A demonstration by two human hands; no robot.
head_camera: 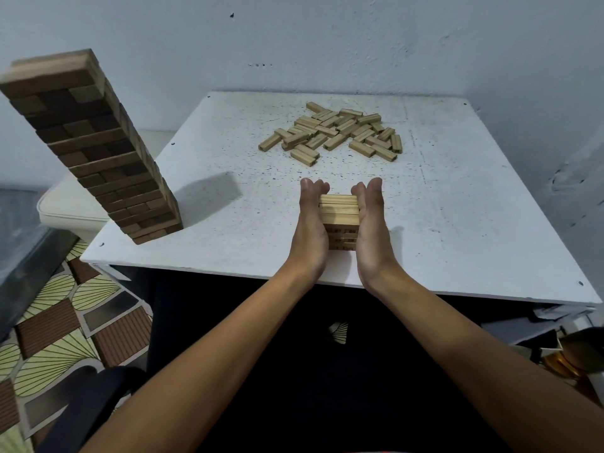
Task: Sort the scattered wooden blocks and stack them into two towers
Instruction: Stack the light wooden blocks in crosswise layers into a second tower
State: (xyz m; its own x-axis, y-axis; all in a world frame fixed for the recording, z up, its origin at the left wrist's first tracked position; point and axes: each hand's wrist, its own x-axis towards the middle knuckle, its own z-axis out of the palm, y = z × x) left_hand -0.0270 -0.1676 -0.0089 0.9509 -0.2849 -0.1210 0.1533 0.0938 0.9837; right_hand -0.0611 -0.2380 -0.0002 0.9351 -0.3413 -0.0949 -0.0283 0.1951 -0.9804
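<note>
A short stack of pale blocks (340,217) is pressed between two flat hands, fingers held straight: the left hand (310,230) against one side, the right hand (372,230) against the other. The stack is set on the white table (457,223) near its front edge, and markings are seen on its near face. Beyond the fingertips, well apart, a loose pile of pale blocks (336,132) is scattered flat. Far to the left of the hands, a tall tower of dark blocks (94,148) is seen standing at the table's corner.
</note>
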